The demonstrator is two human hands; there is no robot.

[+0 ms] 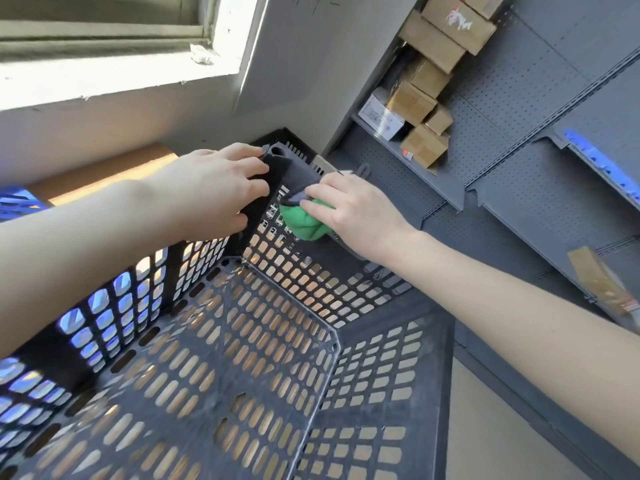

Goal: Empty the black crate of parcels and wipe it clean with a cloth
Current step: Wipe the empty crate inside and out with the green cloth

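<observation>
The black perforated crate [242, 358] fills the lower part of the view, with nothing lying inside it. My left hand [211, 188] grips the crate's far corner post, fingers curled over the rim. My right hand [349, 216] holds a bunched green cloth [303, 220] and presses it against the inside of the far wall, just below the rim and right of that corner. Parcels [426, 98], brown cardboard boxes and one white box, are stacked on the grey shelf at the upper right.
Grey perforated metal shelving [519, 174] runs along the right, close to the crate's right side. A blue crate [17, 202] shows at the left edge, beside a brown surface [104, 174]. A white wall and window ledge [114, 77] lie behind.
</observation>
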